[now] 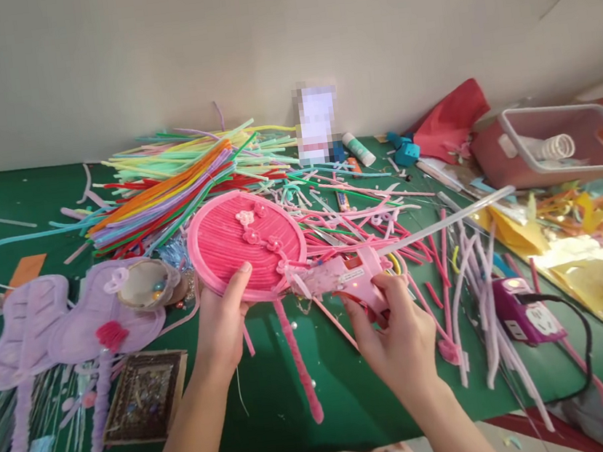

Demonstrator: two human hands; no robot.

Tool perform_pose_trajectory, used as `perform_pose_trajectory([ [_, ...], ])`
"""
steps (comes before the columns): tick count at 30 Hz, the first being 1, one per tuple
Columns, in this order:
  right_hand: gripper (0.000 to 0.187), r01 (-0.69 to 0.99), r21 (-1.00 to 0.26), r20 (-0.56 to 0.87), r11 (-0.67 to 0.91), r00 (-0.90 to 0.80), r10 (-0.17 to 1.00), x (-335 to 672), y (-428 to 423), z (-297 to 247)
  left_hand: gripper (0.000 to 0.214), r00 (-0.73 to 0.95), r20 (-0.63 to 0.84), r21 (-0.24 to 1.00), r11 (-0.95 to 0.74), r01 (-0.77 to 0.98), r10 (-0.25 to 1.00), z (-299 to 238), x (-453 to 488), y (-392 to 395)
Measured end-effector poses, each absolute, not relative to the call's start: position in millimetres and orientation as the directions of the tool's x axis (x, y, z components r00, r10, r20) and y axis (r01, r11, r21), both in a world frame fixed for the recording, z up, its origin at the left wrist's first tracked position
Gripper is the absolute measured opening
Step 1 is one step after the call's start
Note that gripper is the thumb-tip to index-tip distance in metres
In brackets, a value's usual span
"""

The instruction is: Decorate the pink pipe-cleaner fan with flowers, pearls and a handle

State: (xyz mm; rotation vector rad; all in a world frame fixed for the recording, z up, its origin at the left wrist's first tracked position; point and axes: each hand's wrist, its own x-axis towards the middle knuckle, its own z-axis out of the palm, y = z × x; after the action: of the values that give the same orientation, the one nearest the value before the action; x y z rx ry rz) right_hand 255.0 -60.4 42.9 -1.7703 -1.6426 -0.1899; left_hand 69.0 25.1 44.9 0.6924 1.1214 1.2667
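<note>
My left hand (pixel 227 316) is closed on the lower left rim of a round pink fan (pixel 220 239), thumb over its front. The fan is covered in pink pipe cleaners, with a row of small flowers across it and a wrapped handle (pixel 298 362) pointing down. In my right hand (pixel 396 324) is a pink hot glue gun (pixel 360 277), fingers wrapped round its grip. A clear glue stick (pixel 447 220) juts from its rear. The gun's nozzle end is close to the fan's right edge; whether it touches I cannot tell.
Behind the fan lies a heap of colored pipe cleaners (pixel 165 191). Two purple fans (pixel 28 325), a bead cup (pixel 147 285) and a bead tray (pixel 145 395) sit left. To the right are a purple power socket (pixel 529 312) and a plastic bin (pixel 518 155). A phone (pixel 316 125) leans against the wall.
</note>
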Motion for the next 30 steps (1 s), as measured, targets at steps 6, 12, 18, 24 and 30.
perform_pose_trajectory([
  [6, 0.017, 0.913, -0.404, 0.535, 0.049, 0.193, 0.822, 253.8, -58.1, 42.8, 0.061, -0.06, -0.265, 0.904, 0.226, -0.362, 0.962, 44.2, 68.8, 25.0],
  [12, 0.015, 0.917, -0.396, 0.547, 0.052, 0.19, 0.816, 256.0, -57.1, 45.0, 0.061, -0.075, -0.282, 0.898, 0.236, -0.37, 0.956, 46.3, 70.1, 25.7],
  [18, 0.015, 0.922, -0.38, 0.55, 0.07, 0.164, 0.819, 257.0, -61.3, 49.4, 0.06, -0.087, -0.282, 0.902, 0.233, -0.364, 0.955, 48.3, 70.0, 25.0],
  [24, 0.016, 0.916, -0.391, 0.552, 0.087, 0.158, 0.819, 252.6, -60.1, 49.0, 0.056, -0.047, -0.277, 0.899, 0.241, -0.367, 0.96, 45.1, 68.5, 24.1],
  [30, 0.017, 0.916, -0.396, 0.547, 0.065, 0.179, 0.818, 254.9, -59.4, 47.3, 0.055, -0.061, -0.277, 0.901, 0.237, -0.363, 0.959, 44.8, 68.7, 25.0],
])
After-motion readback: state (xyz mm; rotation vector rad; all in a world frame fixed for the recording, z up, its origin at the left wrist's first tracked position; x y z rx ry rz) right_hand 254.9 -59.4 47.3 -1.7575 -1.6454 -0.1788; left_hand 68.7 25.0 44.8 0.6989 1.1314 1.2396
